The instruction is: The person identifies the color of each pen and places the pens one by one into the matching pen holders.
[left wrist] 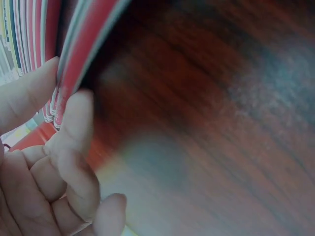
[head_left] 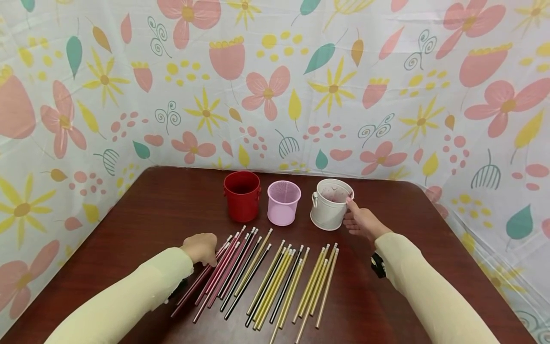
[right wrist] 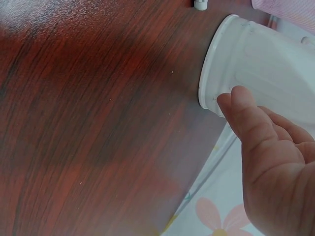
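Pencils with white erasers lie side by side across the table in the head view. At the left end of the row, my left hand pinches a red pencil between thumb and index finger; other red pencils lie beside it. Black pencils and yellow pencils spread rightward. My right hand is at the right side of a white bucket, thumb at its rim and fingers along the outside. In the right wrist view those fingers look fairly straight against the white wall.
A red bucket and a pink mesh cup stand left of the white bucket, toward the back of the dark wooden table. Behind the table hangs a flower-patterned cloth.
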The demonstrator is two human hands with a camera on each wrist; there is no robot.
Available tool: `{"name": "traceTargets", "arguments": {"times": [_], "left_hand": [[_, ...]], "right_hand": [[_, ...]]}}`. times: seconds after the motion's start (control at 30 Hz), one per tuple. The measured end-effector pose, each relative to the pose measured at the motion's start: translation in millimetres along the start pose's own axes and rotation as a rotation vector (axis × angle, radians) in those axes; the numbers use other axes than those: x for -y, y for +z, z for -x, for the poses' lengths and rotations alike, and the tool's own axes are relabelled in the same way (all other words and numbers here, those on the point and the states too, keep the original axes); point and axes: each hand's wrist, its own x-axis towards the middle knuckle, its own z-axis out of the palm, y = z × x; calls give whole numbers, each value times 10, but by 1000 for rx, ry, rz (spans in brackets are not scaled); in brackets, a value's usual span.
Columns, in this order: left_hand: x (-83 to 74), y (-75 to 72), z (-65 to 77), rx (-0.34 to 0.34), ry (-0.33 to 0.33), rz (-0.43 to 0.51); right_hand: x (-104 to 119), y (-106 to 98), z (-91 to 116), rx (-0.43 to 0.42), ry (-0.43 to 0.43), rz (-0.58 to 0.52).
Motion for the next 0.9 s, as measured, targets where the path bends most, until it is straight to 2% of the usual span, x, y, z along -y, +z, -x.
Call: {"name": "traceTargets", "arguments": {"times": [0.33, 0.63, 0.9], "left_hand": [[-4, -6, 6, -39, 21, 12], [-21, -100, 42, -86, 26, 37], [12, -199, 116, -119, 60, 77]], "right_hand": [[-4, 3, -5, -6, 4, 1], [-25, -4, -13, -11, -8, 7], [-12, -15, -10, -3, -11, 28]]}}
